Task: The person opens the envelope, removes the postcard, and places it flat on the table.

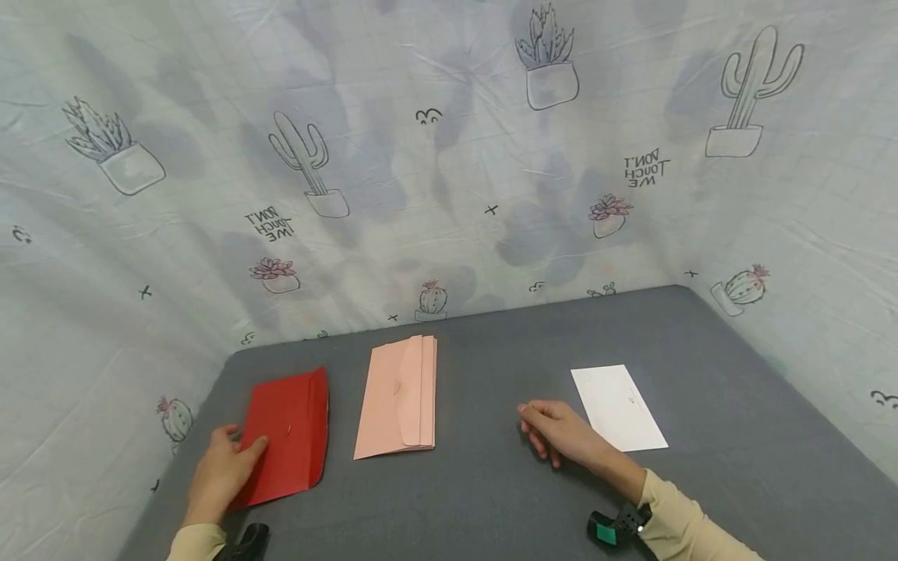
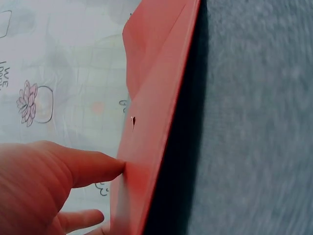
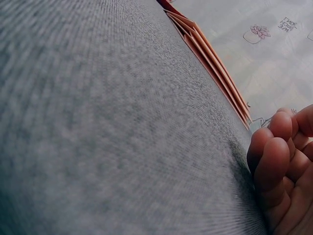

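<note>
At the left of the table lies a red envelope (image 1: 284,432) with a small slit near its flap. My left hand (image 1: 223,471) pinches its left side, thumb on the top face; the other fingers are partly hidden at the edge. In the left wrist view, the thumb (image 2: 93,164) presses the red envelope (image 2: 151,107), and a dark shadow runs along its edge. My right hand (image 1: 561,430) rests over the table with loosely curled fingers and holds nothing. Just beyond it is a white card or envelope (image 1: 617,405) lying flat.
A stack of pink envelopes (image 1: 393,397) lies right of the red one, its edges slightly fanned. All of these are on a grey cloth-covered table (image 1: 484,483). A white curtain (image 1: 449,156) printed with cacti hangs around the back and sides.
</note>
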`<state>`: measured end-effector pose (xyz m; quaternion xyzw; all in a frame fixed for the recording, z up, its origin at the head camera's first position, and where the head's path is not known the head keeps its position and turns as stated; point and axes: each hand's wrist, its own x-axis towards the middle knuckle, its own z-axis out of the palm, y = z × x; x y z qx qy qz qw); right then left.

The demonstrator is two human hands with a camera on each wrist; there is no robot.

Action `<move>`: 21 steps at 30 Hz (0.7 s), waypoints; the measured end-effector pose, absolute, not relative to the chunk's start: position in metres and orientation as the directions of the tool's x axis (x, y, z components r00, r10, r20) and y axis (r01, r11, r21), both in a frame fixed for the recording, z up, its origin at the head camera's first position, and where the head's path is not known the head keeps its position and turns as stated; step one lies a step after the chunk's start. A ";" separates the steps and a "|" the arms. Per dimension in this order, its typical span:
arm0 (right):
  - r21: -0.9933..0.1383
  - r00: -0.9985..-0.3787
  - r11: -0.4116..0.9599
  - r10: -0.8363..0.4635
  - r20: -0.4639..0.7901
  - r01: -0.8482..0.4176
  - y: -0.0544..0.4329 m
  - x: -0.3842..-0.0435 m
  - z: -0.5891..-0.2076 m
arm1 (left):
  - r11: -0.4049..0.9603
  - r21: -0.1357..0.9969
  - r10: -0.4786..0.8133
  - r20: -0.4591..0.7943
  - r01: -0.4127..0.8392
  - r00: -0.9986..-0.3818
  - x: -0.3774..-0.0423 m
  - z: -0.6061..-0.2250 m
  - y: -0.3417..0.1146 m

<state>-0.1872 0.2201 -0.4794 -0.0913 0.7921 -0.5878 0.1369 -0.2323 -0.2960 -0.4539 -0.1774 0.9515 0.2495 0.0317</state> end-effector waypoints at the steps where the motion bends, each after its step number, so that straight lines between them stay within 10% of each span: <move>1: -0.956 -0.946 0.292 -0.305 -0.109 0.016 0.220 -0.187 -0.480 | 0.816 0.462 -0.319 -0.141 -0.347 -0.937 -0.233 -0.454 -0.296; 21: -0.955 -0.946 0.295 -0.309 -0.103 0.007 0.222 -0.187 -0.479 | 0.808 0.537 -0.339 0.083 -0.245 -0.937 -0.231 -0.453 -0.277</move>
